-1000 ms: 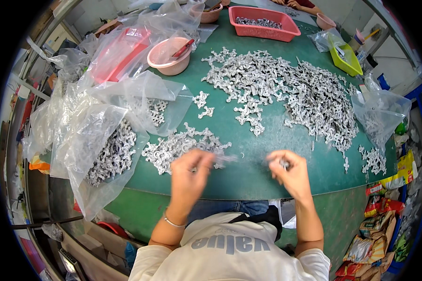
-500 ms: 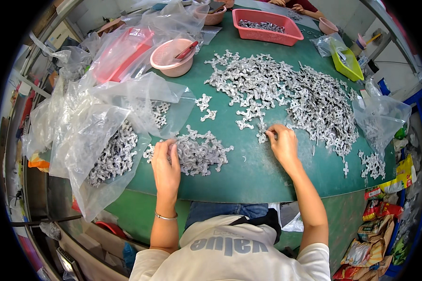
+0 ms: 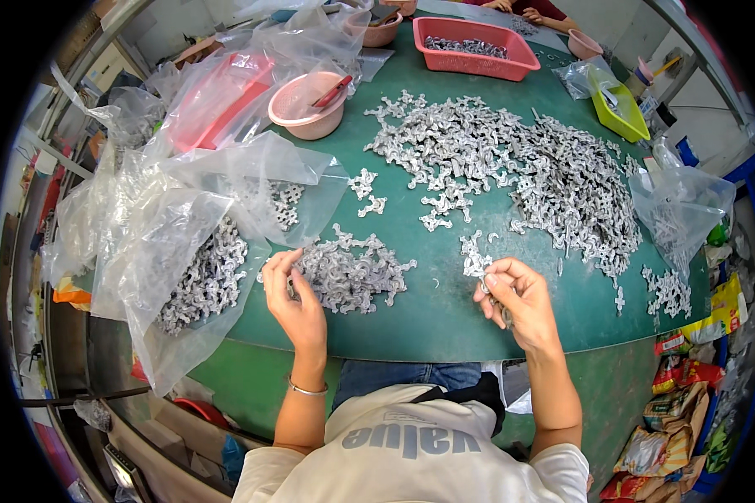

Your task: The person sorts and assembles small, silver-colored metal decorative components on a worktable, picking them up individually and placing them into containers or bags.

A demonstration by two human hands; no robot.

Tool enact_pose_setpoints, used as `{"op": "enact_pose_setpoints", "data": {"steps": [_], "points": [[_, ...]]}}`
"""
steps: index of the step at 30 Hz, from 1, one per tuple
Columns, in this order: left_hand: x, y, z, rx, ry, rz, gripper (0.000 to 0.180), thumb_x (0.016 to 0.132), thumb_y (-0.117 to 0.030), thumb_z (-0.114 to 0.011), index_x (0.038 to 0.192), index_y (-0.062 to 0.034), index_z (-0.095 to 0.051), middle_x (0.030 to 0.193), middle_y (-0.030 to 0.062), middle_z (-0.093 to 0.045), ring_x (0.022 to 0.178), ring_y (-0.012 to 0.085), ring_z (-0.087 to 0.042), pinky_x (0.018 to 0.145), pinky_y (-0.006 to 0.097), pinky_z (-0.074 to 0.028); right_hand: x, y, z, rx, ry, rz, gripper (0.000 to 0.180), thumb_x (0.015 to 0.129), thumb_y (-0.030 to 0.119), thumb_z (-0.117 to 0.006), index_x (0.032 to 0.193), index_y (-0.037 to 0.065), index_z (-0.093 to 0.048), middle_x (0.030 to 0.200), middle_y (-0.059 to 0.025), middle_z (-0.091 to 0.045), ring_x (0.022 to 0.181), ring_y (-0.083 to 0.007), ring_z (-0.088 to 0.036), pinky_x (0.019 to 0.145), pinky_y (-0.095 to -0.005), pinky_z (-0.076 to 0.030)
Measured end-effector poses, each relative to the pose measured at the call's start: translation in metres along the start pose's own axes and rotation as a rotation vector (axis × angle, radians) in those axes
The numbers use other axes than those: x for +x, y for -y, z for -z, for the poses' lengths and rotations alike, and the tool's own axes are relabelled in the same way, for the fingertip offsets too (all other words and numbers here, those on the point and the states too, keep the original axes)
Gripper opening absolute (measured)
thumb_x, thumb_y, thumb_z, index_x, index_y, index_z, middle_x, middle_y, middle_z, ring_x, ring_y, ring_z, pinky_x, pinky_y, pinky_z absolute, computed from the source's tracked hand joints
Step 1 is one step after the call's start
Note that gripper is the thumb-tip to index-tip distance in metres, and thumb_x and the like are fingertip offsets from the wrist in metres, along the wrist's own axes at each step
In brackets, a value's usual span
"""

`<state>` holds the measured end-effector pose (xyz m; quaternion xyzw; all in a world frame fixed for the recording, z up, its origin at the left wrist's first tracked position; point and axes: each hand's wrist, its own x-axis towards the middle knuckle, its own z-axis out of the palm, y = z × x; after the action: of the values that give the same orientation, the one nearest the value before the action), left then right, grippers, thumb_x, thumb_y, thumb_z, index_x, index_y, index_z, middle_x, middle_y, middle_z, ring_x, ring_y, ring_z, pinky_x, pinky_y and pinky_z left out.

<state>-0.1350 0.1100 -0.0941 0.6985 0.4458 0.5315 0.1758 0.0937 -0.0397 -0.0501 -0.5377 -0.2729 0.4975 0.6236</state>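
Observation:
My right hand (image 3: 520, 300) is closed over the table's near side, its thumb and fingertips pinching a small grey metal part, mostly hidden by the fingers. Touching or just beyond those fingertips are several loose metal parts (image 3: 473, 256), silver and lobed. At the left edge of a small pile of like parts (image 3: 352, 272), my left hand (image 3: 298, 306) is raised with thumb and fingers apart, and I see nothing in it. A much larger heap of the parts (image 3: 570, 189) spreads across the far middle and right.
Clear plastic bags (image 3: 143, 243) with more parts cover the left side. Beyond them stand a pink bowl (image 3: 309, 126) with a red-handled tool and a pink tray (image 3: 478, 63) of parts. A yellow-green tray (image 3: 625, 117) is far right. Another person's hands (image 3: 533, 15) show at the far edge.
My right hand has drawn back toward me from the large heap and turned, fingers curled. Loose parts now lie nearer. My left hand has tilted and its fingers have lifted off the small pile's edge.

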Motion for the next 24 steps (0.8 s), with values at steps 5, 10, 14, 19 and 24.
{"op": "enact_pose_setpoints", "data": {"steps": [5,10,14,19,24], "points": [[-0.016,-0.050,0.003,-0.348,0.191,0.063,0.021,0.080,0.009,-0.048,0.098,0.0046,-0.055,0.097,0.0097,-0.052,0.087,0.0144,-0.052,0.078,0.024,-0.042,-0.013,0.002,-0.015,0.040,0.043,0.016,0.010,0.084,0.006,-0.054,0.092,0.000,-0.053,0.075,-0.0116,-0.061,0.052,-0.0070,-0.050,0.037,-0.0167,-0.032],[-0.022,-0.102,0.006,-1.014,0.780,0.557,0.027,0.079,0.010,-0.051,0.105,0.0077,-0.053,0.098,0.0114,-0.053,0.085,0.0152,-0.054,0.076,0.026,-0.046,-0.032,0.002,-0.030,-0.364,-0.096,0.238,0.013,0.071,-0.001,-0.067,0.083,0.000,-0.062,0.079,-0.0069,-0.061,0.057,-0.0069,-0.049,0.049,-0.0192,-0.038],[-0.025,-0.103,0.005,-1.034,0.818,0.482,0.030,0.078,0.007,-0.057,0.108,0.0064,-0.054,0.098,0.0107,-0.053,0.086,0.0134,-0.053,0.077,0.025,-0.047,-0.042,0.013,-0.041,-0.692,-0.090,0.645,0.022,0.064,-0.003,-0.070,0.084,-0.001,-0.062,0.080,-0.0114,-0.060,0.056,-0.0115,-0.053,0.049,-0.0217,-0.041],[-0.024,-0.104,0.009,-1.073,0.813,0.522,0.027,0.076,0.010,-0.056,0.103,0.0100,-0.054,0.100,0.0145,-0.055,0.091,0.0190,-0.057,0.082,0.029,-0.047,-0.047,0.014,-0.043,-0.708,-0.139,0.722,0.024,0.063,-0.002,-0.072,0.085,-0.002,-0.062,0.080,-0.0114,-0.061,0.055,-0.0127,-0.054,0.048,-0.0228,-0.043],[-0.024,-0.105,0.011,-1.083,0.805,0.518,0.026,0.076,0.010,-0.056,0.103,0.0102,-0.054,0.100,0.0153,-0.056,0.091,0.0196,-0.057,0.081,0.029,-0.047,-0.050,0.018,-0.043,-0.728,-0.117,0.739,0.026,0.062,-0.002,-0.073,0.086,-0.002,-0.062,0.080,-0.0114,-0.060,0.056,-0.0136,-0.055,0.049,-0.0234,-0.045]]}}
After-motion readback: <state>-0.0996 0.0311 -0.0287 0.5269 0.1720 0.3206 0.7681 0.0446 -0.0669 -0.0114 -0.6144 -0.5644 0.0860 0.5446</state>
